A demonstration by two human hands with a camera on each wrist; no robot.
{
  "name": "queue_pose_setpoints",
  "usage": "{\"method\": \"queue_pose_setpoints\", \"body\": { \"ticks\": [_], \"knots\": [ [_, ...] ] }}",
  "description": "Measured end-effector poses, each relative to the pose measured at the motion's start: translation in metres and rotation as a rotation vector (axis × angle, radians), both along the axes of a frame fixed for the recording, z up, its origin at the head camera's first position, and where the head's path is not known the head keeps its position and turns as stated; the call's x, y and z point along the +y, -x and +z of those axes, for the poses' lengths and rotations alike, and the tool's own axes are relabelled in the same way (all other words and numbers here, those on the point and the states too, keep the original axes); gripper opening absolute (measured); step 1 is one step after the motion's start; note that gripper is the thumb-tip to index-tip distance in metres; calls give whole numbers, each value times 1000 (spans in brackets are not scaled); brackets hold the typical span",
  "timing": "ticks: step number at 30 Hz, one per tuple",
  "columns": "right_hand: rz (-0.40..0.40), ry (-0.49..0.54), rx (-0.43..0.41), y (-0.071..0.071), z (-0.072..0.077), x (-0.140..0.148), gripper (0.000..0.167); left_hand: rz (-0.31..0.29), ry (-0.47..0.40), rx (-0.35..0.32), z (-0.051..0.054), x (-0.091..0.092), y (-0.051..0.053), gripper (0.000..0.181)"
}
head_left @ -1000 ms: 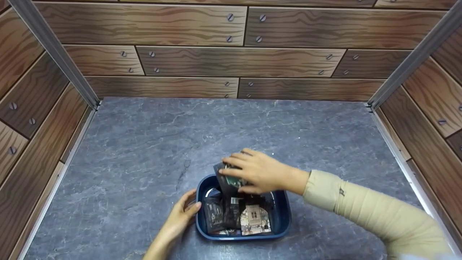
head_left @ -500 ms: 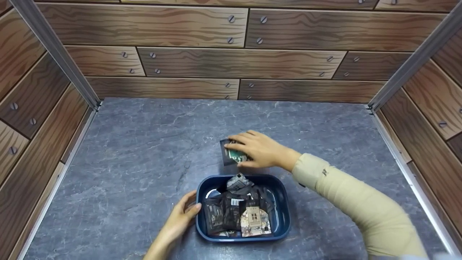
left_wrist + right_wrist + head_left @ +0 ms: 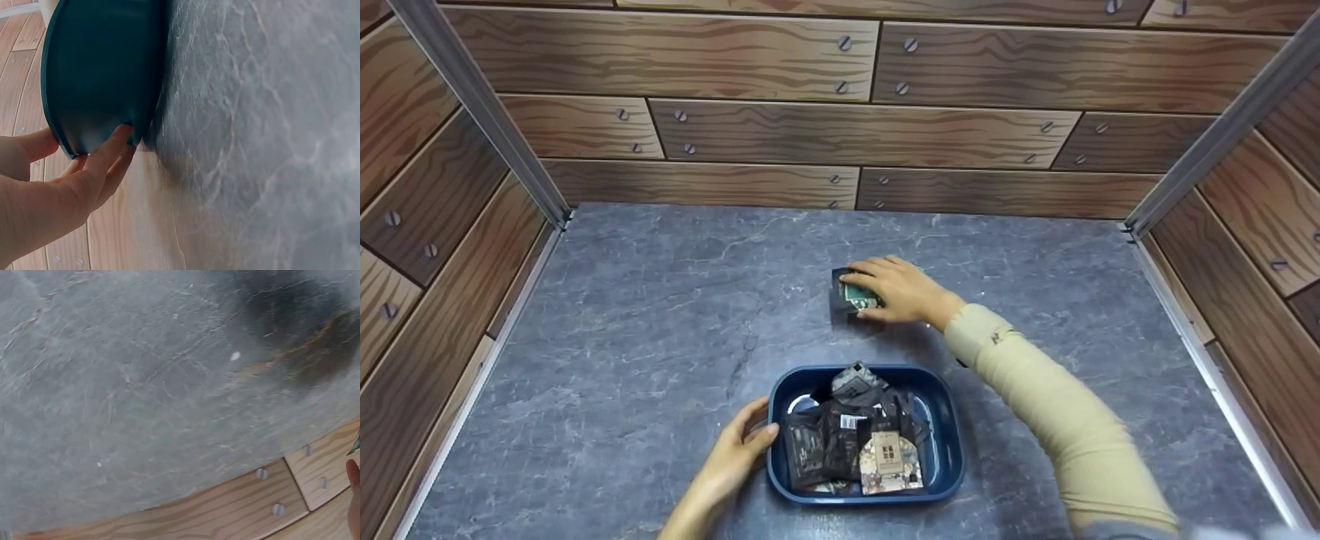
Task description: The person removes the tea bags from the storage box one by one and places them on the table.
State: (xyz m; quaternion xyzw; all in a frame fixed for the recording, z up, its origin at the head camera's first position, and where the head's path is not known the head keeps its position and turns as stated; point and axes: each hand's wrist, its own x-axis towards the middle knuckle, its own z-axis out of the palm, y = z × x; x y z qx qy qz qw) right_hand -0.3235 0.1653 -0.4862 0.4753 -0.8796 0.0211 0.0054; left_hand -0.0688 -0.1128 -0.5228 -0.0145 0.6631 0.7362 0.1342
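From where I stand, the blue tub (image 3: 864,498) sits on the table (image 3: 682,300) with its long sides running left to right. Packets crowd inside it: a black packet (image 3: 806,454) along the left side, long axis front to back; a barcode packet (image 3: 844,442) beside it, dark too; a pale packet (image 3: 891,463) at the front, face up, with a tan label; and a grey packet (image 3: 855,381) at the back, one corner pointing at the far rim. A strip of bare floor shows along the tub's right side.

The left hand (image 3: 737,441) grips the tub's left wall, thumb at the rim and fingers along the outside. Beyond the tub, well apart from its far rim, the right hand (image 3: 906,291) is partly closed, fingers and thumb pinching a green packet (image 3: 858,296). Its green panel faces up and its black left edge runs front to back. Fingers cover the right part, so I can't tell its long axis, nor whether it touches the table.
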Motion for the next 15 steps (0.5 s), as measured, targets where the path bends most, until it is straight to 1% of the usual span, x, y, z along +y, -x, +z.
{"method": "queue_pose_setpoints", "body": {
  "ticks": [5,8,11,15],
  "knots": [
    [-95,9,-50,14,-18,1,68,-1,11,18,0,0,-1,55],
    [-152,16,-90,22,-26,1,69,8,14,16,0,0,-1,55],
    [-205,19,-126,28,-32,3,69,14,13,13,1,1,-1,55],
    [-260,1,-144,33,-36,10,68,11,10,19,0,2,-1,54]
  ]
}}
